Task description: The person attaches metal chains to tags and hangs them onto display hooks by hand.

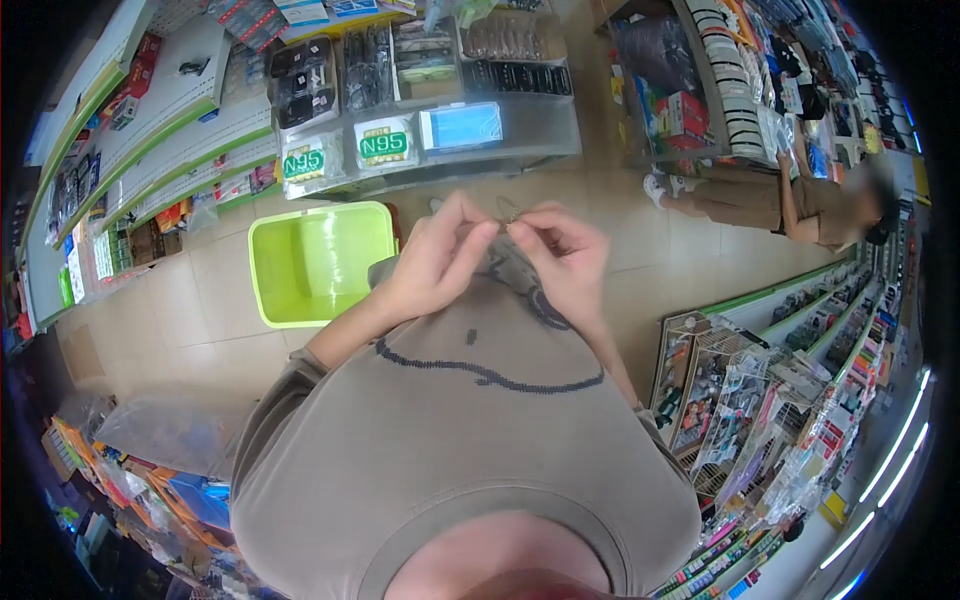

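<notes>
In front of my chest, both hands meet around a small, thin, brownish loop (508, 208) that looks like wire or fine chain; its kind is too small to make out. My left hand (440, 255) has thumb and forefinger pinched together at the loop's left side. On the other side, my right hand (563, 255) pinches it between thumb and fingertips. A lime-green plastic bin (325, 265) stands on the floor beyond my left forearm, and its inside shows nothing.
Ahead is a display counter (440, 165) with N95 mask packs (385, 142) and a blue box (462, 127). Shelves (170, 110) line the left. A wire rack (715, 390) with hanging packets stands at right. Another person (790, 205) stands by shelves at far right.
</notes>
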A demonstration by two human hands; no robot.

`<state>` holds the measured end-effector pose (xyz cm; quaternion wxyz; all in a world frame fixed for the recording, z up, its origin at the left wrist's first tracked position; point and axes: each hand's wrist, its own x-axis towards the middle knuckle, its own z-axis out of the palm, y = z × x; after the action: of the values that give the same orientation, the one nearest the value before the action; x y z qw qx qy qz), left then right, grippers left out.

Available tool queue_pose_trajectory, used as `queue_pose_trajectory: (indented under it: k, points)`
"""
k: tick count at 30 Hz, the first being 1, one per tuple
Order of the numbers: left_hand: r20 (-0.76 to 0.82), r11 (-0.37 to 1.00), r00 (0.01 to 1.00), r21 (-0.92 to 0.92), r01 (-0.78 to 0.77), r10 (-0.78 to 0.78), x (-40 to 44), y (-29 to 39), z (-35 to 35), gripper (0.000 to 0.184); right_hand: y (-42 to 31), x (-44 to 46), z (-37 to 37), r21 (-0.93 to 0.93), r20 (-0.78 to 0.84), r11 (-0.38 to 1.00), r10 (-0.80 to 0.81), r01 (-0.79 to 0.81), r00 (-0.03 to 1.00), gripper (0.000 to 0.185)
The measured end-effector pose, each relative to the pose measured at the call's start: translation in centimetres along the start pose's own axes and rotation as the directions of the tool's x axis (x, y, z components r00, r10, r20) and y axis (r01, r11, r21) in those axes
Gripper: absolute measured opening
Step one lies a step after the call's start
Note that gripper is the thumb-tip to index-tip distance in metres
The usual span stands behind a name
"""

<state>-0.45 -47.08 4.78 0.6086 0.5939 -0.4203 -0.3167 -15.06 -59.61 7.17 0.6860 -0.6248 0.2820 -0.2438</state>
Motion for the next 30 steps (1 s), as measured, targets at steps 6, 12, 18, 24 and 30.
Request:
queue_pose_trajectory:
  k: [6, 12, 18, 24, 30]
  points:
    - [0.009, 0.999, 1.0, 0.042, -0.004, 0.003, 0.3, 0.4, 0.1, 0.01, 0.5, -0.8, 0.1, -0.058, -0.073, 0.997, 0.056, -0.06, 0.996, 0.008]
    - [0.041, 0.994, 0.998, 0.099, 0.045, -0.049, 0.8, 0.8, 0.0, 0.011, 0.9, -0.7, 1.1, -0.048, -0.149, 0.998, 0.023, -0.031, 0.989, 0.011]
    - [0.074, 0.993, 0.994, 0.088, 0.078, -0.084, 1.0, 0.7, 0.0, 0.013, 1.3, -0.4, 1.5, 0.064, -0.156, 0.997, -0.022, 0.033, 0.987, 0.011]
    - [0.088, 0.997, 0.993, -0.004, 0.074, -0.074, 0.9, 0.6, 0.1, 0.014, 2.1, -0.4, 1.7, 0.114, -0.143, 0.984, -0.118, 0.135, 0.983, 0.012]
    - [0.13, 0.997, 0.99, -0.044, 0.068, -0.061, 0.9, 0.2, -0.2, 0.014, 1.8, -0.5, 1.0, -0.04, -0.111, 0.982, -0.186, 0.183, 0.976, 0.013]
